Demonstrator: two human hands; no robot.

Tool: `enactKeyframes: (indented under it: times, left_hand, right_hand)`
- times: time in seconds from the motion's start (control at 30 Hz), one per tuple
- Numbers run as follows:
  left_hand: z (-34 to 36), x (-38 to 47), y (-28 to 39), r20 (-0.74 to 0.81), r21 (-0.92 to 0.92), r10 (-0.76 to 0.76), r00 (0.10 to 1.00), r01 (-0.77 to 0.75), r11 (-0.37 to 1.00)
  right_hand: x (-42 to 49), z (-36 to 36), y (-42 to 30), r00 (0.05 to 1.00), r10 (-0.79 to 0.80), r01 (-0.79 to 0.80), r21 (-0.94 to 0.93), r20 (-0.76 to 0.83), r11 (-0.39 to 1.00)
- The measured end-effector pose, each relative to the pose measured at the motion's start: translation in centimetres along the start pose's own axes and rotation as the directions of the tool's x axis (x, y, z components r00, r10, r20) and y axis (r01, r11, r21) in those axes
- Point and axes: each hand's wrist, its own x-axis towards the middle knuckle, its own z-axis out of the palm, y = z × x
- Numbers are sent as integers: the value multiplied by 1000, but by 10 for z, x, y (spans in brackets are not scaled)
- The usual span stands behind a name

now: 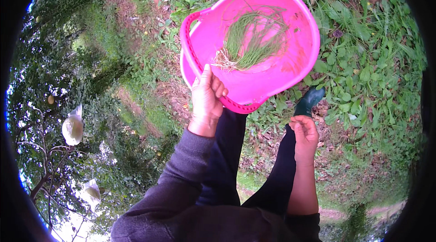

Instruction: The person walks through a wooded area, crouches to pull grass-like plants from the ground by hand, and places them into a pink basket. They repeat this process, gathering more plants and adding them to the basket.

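My left hand (208, 97) is closed around the darker pink handle (189, 37) of a pink plastic bucket (265, 87). The bucket is tipped so that its inside faces me. In it lies a loose bunch of thin, grass-like green plants (252, 44), perhaps wild chives, their pale rooted ends gathered towards the handle side. Brown soil smears mark the bucket's inner wall. My right hand (305, 136) hangs apart from the bucket, in front of my right leg, with loosely curled fingers and nothing visible in them.
Leafy low weeds (354, 71) and dry leaves cover the ground. A dark green rubber boot (310, 100) shows beyond my right hand. At left stand trees with branches (44, 177) and fruit wrapped in clear bags (72, 129). A bare dirt strip (131, 105) runs through the grass.
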Motion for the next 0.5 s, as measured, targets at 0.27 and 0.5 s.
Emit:
enactKeyframes:
  times: [0.27, 0.5]
  left_hand:
    - [72, -23, -23, 56, 73, 116, 992, -120, 990]
    - [116, 1, -28, 100, 234, 214, 972, -232, 944]
  right_hand:
    - [10, -49, -23, 1000, 10, -9, -35, 7, 999]
    - [42, -69, -56, 995, -80, 84, -64, 63, 994]
